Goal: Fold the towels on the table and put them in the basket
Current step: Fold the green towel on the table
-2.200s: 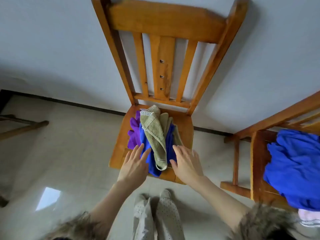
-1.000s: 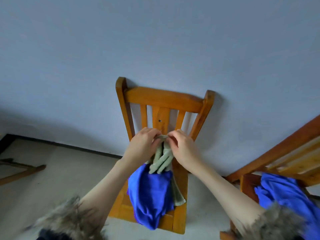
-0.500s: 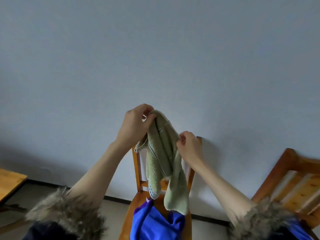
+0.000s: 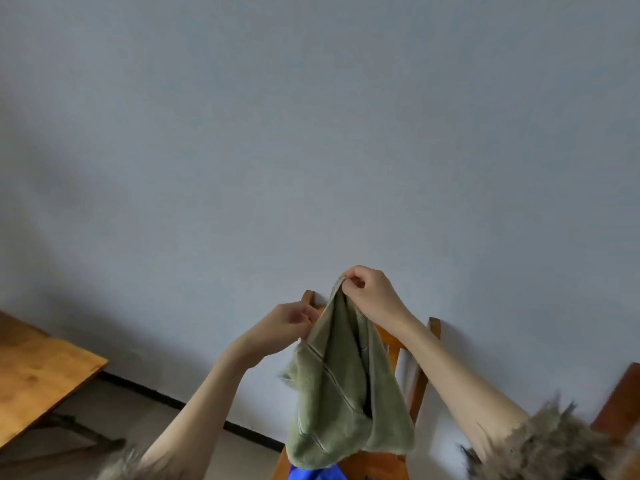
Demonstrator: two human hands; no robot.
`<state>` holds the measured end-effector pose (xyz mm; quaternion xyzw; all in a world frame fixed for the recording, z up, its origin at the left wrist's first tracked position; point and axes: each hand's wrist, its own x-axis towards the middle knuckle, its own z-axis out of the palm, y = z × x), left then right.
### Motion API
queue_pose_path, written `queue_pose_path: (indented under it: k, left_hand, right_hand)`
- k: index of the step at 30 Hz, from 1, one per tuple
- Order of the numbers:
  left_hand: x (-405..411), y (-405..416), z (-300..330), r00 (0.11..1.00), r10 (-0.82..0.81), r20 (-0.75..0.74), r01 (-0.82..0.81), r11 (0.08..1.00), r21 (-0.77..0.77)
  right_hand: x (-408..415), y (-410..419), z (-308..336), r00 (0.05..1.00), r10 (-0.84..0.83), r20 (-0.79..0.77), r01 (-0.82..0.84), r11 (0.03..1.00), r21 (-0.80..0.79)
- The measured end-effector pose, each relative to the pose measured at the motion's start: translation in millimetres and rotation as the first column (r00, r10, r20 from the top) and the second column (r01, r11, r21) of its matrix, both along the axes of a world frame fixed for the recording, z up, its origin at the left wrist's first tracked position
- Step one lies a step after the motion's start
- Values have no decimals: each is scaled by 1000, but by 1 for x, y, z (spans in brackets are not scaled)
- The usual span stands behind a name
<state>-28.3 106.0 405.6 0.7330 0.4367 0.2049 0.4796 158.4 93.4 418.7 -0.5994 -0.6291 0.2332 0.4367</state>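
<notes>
A green towel with thin stripes hangs in the air in front of a wooden chair. My right hand pinches its top corner at the highest point. My left hand pinches the towel's left edge, lower down. The cloth droops in loose folds between and below them. A bit of a blue towel shows on the chair seat at the bottom edge. No basket is in view.
A wooden table stands at the left. Part of a second wooden chair is at the right edge. A grey wall fills the background, with a dark skirting strip along the floor.
Both hands took the green towel off the pile on the chair and lifted it. Since half a second ago my right hand has risen to the top corner and my left hand has dropped to the edge.
</notes>
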Motion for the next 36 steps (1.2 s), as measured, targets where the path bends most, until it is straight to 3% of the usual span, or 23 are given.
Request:
queue_pose_path:
  k: [3,9,13,16,20,30,36]
  left_hand:
    - [-8,-7,-3,985,24,173,-8,996,-94]
    - [-29,-14,-3,960,199,195,-232,959,166]
    - [-58,-19,12,913,297,281,-359,911,204]
    - [-79,-29,24,924,331,191,-381,840,387]
    - [-120,-52,34,874,444,198,-483,740,469]
    - [-275,-110,35,690,656,306,-714,548,436]
    - [-379,-131,8,645,764,21,-679,561,473]
  right_hand:
    - [-21,1,3,999,44,13,-44,999,4]
    - [-48,5,4,991,135,20,-136,990,42]
    - [-58,8,-1,957,112,269,-155,977,145]
    - [-77,8,-13,917,125,378,-201,965,169]
    - [-118,14,-25,914,195,356,-273,945,183]
    - [-249,36,-45,922,263,282,-307,944,121]
    - [-340,44,-47,938,326,120,-334,941,50]
